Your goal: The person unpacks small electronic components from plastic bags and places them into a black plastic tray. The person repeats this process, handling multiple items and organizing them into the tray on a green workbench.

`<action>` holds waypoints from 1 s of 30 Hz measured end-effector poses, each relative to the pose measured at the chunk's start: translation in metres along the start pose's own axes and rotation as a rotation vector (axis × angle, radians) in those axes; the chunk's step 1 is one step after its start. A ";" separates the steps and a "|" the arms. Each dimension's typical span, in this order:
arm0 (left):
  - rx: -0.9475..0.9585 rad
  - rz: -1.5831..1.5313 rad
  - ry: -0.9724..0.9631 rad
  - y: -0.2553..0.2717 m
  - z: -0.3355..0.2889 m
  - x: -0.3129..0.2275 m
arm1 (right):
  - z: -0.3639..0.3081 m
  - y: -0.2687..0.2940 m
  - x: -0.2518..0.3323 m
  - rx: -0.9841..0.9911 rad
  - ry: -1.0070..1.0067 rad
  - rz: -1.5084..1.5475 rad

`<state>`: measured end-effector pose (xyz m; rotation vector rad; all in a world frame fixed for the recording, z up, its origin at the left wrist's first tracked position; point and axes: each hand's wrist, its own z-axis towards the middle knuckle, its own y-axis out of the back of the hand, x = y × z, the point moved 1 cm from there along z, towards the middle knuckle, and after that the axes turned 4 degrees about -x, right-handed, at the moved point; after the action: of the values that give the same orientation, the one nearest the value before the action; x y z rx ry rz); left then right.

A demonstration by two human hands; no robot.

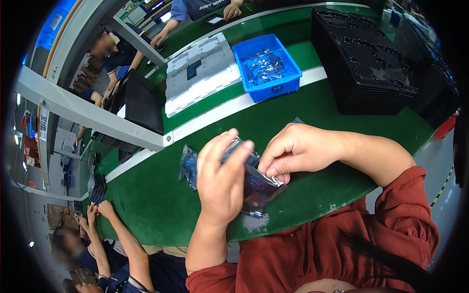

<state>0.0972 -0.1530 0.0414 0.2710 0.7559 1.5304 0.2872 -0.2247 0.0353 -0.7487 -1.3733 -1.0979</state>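
A shiny, dark translucent antistatic bag (260,191) lies on the green table in front of me, its upper edge raised. My right hand (299,150) pinches that edge between thumb and fingers. Against the left side of the bag stands my left hand (219,178), its fingers stretched and apart, slightly blurred. Another crinkled bluish antistatic bag (187,165) lies just left of it, partly covered by the hand. What the bags contain cannot be made out clearly.
Beyond my hands a blue bin (272,93) holds several shiny bags. A white foam tray (200,90) with a dark flat piece stands beside it. Tall stacks of black trays (361,63) rise at right. A grey metal frame (97,110) crosses the left; other people work around the table.
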 end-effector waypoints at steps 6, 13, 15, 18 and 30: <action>0.119 -0.143 0.018 0.001 -0.003 -0.003 | -0.001 0.002 -0.004 -0.021 0.019 0.102; -0.030 -0.283 -0.023 0.001 -0.010 0.007 | -0.001 -0.001 0.002 -0.054 0.222 -0.095; -0.066 -0.376 0.043 0.001 -0.010 0.007 | -0.001 -0.004 0.004 -0.120 0.507 -0.515; -0.152 -0.600 0.164 0.006 -0.012 0.009 | -0.005 0.000 0.007 -0.153 0.623 -0.613; 0.031 -0.425 -0.010 -0.001 -0.010 -0.010 | 0.009 -0.007 -0.012 -0.155 0.233 -0.125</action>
<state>0.0934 -0.1654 0.0361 0.1295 0.7730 1.1154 0.2793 -0.2173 0.0237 -0.6298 -1.1589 -1.3574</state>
